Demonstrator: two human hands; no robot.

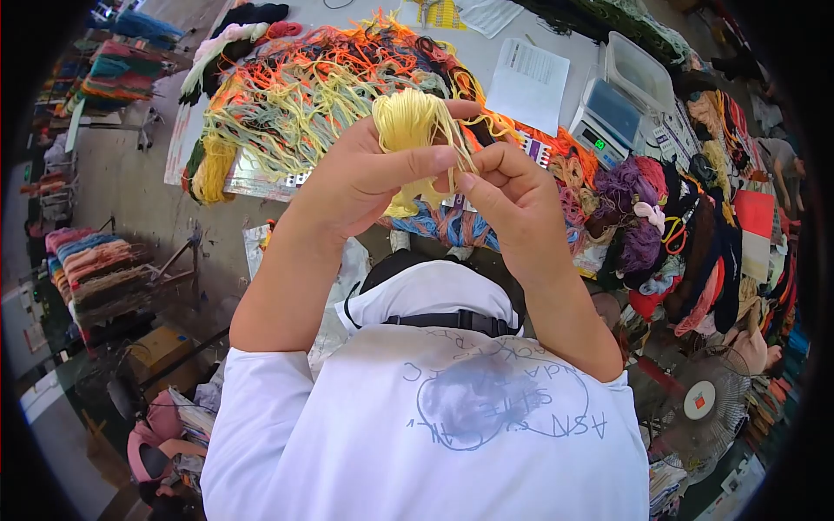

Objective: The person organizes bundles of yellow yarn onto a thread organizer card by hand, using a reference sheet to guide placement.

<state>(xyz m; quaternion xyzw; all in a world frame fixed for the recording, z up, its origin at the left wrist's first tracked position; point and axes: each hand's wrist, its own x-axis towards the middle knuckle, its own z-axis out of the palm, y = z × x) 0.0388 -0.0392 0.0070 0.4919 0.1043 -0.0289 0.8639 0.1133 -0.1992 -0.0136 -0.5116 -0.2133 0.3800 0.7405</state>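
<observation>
A hank of pale yellow yarn (408,120) is held up in front of my chest, above the near edge of the table. My left hand (363,174) is closed around it, thumb across the front and a finger behind. Thumb and fingertips of my right hand (512,193) pinch a few loose strands at the hank's right side. The lower end of the hank hangs below my left thumb, partly hidden by the hands. Behind the hands lies a large heap of yellow, orange and grey-green yarn (304,108) on the white table (556,30).
A digital scale (599,126) with a lit green display stands right of a printed sheet (528,85). Behind it is a clear plastic tub (641,65). Purple yarn (638,195) and yellow-handled scissors (678,230) lie at right. A fan (699,399) stands lower right; yarn racks (95,265) are at left.
</observation>
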